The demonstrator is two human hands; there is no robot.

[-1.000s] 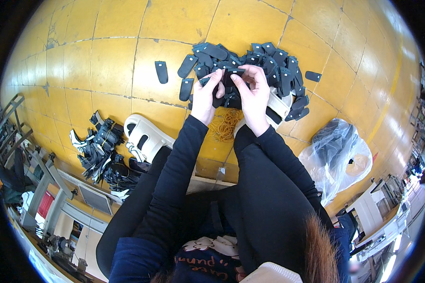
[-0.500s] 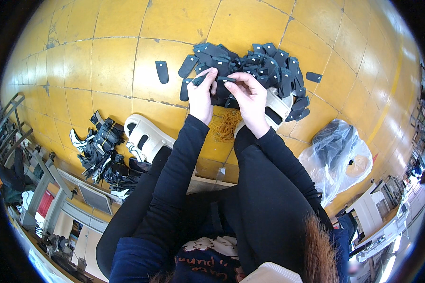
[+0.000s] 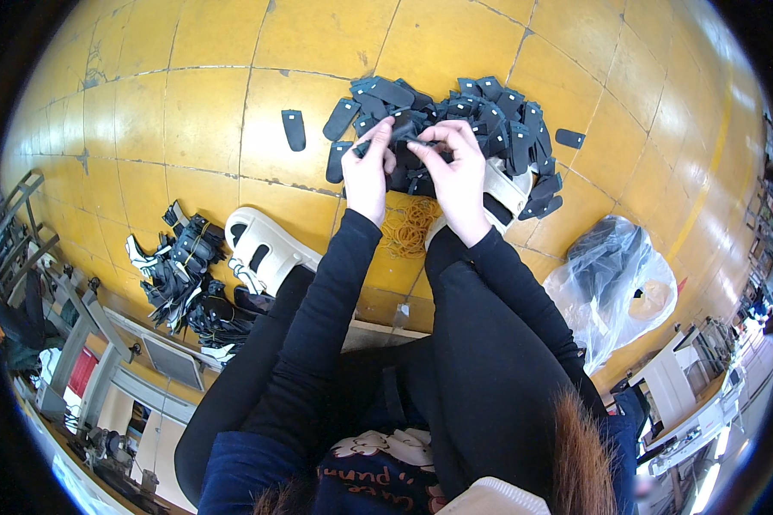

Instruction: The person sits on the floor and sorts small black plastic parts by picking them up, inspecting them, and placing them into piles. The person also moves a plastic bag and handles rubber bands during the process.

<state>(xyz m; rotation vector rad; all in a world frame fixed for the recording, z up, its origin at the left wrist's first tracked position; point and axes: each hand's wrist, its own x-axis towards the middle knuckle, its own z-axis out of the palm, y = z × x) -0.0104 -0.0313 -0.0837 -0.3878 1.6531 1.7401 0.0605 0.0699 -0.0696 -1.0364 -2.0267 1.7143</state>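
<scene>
Pinching a dark piece (image 3: 417, 141) with the right fingers (image 3: 429, 156), and seemingly gripping a second piece (image 3: 362, 149) with the left fingers (image 3: 376, 139), over the pile (image 3: 484, 112). Better to hold lightly, near the edge, to avoid dropping onto the floor (image 3: 318, 43).

Floor (image 3: 318, 39): yellow tile, dark joints, surface chipped in places. Left slipper (image 3: 294, 255): beige, on the foot, cut-outs in the upper. Right slipper (image 3: 511, 190): beige, partly hidden. Heap (image 3: 193, 249) of black and white pieces lies beside the left slipper, on its left. Bag (image 3: 605, 296): clear plastic, dark contents, at right. Grey metal frame (image 3: 99, 313) stands at lower left. White machine (image 3: 672, 386) at the right rim; details unclear.
</scene>
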